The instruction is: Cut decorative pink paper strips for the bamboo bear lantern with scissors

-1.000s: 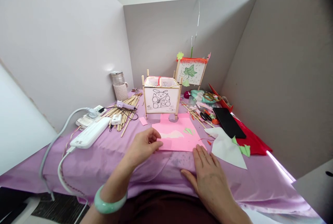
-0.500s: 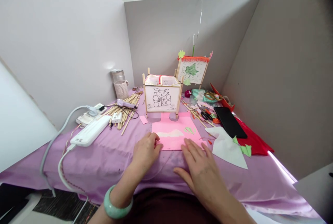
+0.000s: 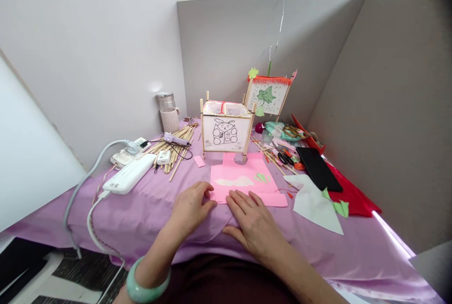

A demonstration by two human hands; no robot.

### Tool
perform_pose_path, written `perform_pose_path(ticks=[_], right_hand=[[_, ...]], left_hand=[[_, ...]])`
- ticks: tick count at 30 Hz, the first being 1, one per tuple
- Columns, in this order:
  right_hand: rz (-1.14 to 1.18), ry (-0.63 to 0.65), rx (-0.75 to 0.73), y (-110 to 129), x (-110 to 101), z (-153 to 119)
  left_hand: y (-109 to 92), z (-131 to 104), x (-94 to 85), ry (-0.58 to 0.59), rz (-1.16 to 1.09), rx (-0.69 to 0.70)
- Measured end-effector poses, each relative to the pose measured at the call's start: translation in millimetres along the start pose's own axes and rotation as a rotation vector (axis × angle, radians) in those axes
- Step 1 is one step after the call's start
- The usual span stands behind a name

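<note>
Cloth [image 3: 141, 221] spreads between grey walls [image 3: 243, 45], pink paper [image 3: 240, 171] on it before a lantern [image 3: 226, 136]. Our left hand [image 3: 191, 206] curls at the paper, grip unclear; our flat right hand [image 3: 249, 219] has slid leftward.

Bright pink paper [image 3: 240, 170], pale purple tablecloth [image 3: 141, 221]

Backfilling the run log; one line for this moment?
left hand: at near left corner of pink paper sheet | right hand: resting on its near edge | white stick-framed box: upright at far side
</note>
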State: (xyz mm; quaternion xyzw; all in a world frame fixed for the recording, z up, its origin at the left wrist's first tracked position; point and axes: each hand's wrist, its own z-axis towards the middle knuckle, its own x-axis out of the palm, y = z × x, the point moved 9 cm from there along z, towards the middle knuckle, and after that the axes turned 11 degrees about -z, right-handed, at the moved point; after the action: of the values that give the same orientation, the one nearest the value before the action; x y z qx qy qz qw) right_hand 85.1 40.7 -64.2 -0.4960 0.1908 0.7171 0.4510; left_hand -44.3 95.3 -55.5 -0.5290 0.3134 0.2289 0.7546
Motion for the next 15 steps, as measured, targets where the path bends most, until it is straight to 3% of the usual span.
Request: perform_pose_path(ticks=[15], right_hand=[[0.014,0.027,0.001,5.6,1.2,5.2]], left_hand=[[1.7,3.8,-4.0,0.048,-0.085,0.024]])
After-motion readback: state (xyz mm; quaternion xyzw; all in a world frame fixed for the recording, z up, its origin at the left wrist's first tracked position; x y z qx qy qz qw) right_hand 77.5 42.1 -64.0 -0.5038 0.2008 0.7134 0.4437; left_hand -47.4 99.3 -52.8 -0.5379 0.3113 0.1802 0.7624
